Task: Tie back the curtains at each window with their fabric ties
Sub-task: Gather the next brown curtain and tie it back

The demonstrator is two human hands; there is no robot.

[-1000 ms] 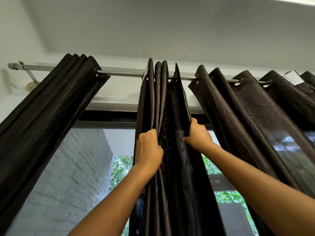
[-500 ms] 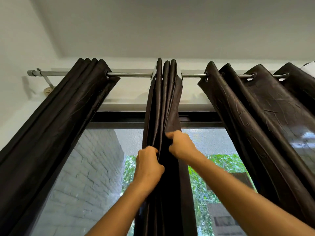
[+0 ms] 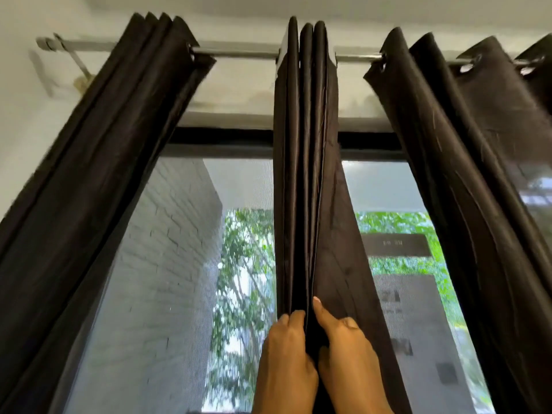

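- My left hand [image 3: 285, 351] and right hand [image 3: 343, 345] are now side by side, nearly touching, both gripping the gathered folds of the middle curtain [image 3: 304, 180]; a second ago they were apart and higher up the cloth, so I have slid down and squeezed the pleats together.
- My left fingers curl round the left folds; my right thumb [image 3: 321, 312] lies up along the fold edge, with the rest of that hand wrapped over the right-hand flap.
- Straight above my hands the panel now hangs as one tight bundle (it was spread open a second ago), which I judge makes it ready for a tie.
- No fabric tie shows anywhere, so I cannot tell where it is; it is probably lower, out of view.
- Well to my left hangs the left curtain [image 3: 98, 189], already bunched; to my right the right curtain [image 3: 478, 174] is still spread.
- Farthest up, the rod [image 3: 239, 52] carries all three, with the window [image 3: 185, 264] behind.
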